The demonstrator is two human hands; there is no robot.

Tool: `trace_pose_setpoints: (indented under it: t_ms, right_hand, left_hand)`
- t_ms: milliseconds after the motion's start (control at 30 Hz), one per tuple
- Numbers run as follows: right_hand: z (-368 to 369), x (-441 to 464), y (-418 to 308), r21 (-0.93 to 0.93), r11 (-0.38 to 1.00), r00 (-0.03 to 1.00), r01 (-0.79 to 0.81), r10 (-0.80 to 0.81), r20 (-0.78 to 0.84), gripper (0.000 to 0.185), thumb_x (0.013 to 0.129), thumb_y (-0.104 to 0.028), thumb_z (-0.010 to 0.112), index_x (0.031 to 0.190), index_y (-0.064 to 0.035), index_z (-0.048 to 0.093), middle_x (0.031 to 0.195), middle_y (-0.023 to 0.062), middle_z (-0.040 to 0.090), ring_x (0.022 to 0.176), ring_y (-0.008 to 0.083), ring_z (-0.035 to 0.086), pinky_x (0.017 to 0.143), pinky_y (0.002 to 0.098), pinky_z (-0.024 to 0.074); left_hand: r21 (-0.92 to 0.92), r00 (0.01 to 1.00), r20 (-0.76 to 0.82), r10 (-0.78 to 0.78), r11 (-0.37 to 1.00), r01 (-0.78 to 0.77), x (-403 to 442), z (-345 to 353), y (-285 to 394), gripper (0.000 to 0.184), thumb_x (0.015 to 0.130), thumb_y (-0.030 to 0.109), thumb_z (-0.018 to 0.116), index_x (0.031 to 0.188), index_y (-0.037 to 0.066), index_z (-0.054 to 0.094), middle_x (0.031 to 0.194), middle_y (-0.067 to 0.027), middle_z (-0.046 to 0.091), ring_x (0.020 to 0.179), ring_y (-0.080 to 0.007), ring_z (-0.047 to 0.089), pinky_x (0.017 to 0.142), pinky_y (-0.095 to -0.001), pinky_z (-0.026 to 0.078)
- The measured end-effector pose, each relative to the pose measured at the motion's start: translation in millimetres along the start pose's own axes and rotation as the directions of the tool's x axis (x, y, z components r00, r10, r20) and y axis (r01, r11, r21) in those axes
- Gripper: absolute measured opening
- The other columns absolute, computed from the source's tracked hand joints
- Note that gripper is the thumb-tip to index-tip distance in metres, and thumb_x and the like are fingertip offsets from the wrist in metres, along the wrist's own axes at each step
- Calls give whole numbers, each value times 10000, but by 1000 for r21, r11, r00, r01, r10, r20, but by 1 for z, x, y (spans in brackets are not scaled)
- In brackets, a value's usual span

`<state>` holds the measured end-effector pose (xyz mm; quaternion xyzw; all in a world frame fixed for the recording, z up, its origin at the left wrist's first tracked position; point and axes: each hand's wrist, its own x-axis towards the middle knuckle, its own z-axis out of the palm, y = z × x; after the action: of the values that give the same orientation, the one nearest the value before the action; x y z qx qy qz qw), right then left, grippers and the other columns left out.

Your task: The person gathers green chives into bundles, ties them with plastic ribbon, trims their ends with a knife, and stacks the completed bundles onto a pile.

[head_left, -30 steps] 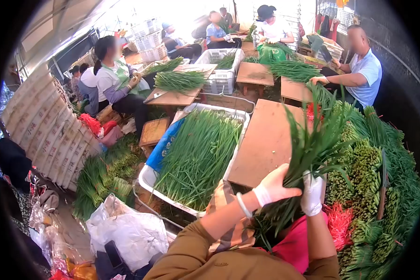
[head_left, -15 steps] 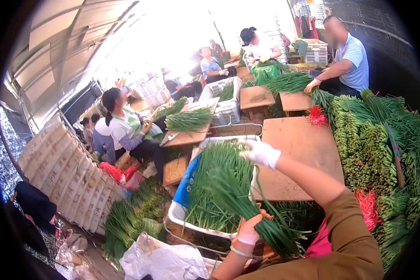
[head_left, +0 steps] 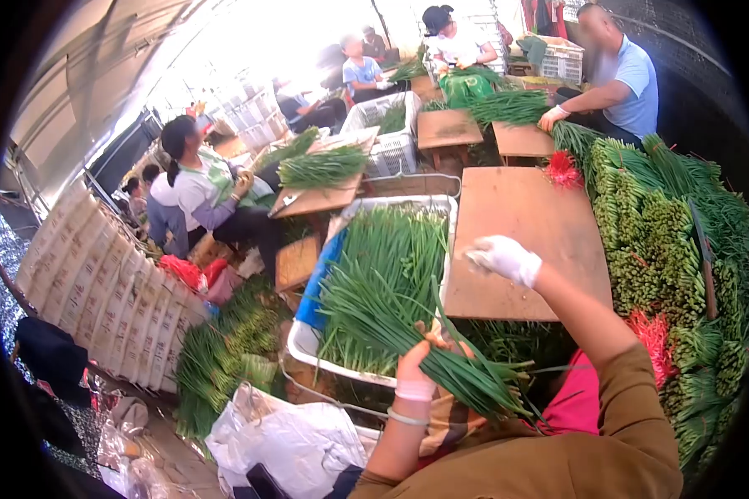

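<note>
1. The left hand [head_left: 414, 372] is clamped round the middle of a bunch [head_left: 374, 312], probably to keep the stems together; its leaves lie over the tub [head_left: 304, 339], its stem ends point toward the lap.
2. The right hand [head_left: 512, 259], gloved, is apart from the left, over the board [head_left: 549, 208], fingers bent; whether they pinch anything, I cannot tell.
3. At far left, crates [head_left: 112, 283] lean in a nested row, likely to save room. Bundles [head_left: 225, 358] lie beside them, with a white sack [head_left: 287, 441] nearer the body.
4. The tub, full of loose greens [head_left: 404, 241], sits beside the board, seemingly for easy reach. The bunch and left hand hide part of its near side.
5. On the right, stacked bundles [head_left: 653, 233] wall off that side. A knife [head_left: 707, 279] lies on them, red ties [head_left: 651, 341] nearer the body. Beyond sits a co-worker [head_left: 631, 91].
</note>
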<state>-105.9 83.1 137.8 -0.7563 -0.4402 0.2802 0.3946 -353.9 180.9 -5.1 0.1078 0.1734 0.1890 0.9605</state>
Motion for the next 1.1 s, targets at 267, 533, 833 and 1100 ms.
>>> trace_pose_setpoints:
  t_ms: [267,533,833,1100]
  right_hand:
    - [-6,-133,45,312,934,968,177,-108,-227,250,918,-100,571,1143,-10,630,1109,58,663,966,103,578,872,262,455]
    - [13,-136,64,316,930,979,186,-149,-138,315,945,-240,531,1212,-90,603,1170,51,622,1054,158,565,917,276,439]
    - [38,-134,98,649,728,957,-220,32,289,489,954,-475,409,1314,-170,537,1317,33,532,1266,201,431,1017,404,316]
    - [90,-117,95,855,459,941,-242,-103,322,573,905,-285,614,1380,-37,411,1223,66,582,1074,167,578,895,323,488]
  left_hand:
    - [95,951,53,303,947,-307,-17,80,13,175,909,192,491,948,41,572,859,-108,623,811,-260,608,890,-484,463]
    - [64,915,214,341,930,-362,-3,61,35,289,895,215,528,1165,113,546,897,6,627,856,-194,563,988,-439,392]
    - [49,920,196,340,934,-355,-15,52,52,321,905,238,516,1186,82,514,890,17,591,851,-174,543,992,-426,384]
    - [140,935,190,300,934,-328,-16,47,44,372,891,255,537,1214,79,483,897,4,579,858,-172,543,999,-428,372]
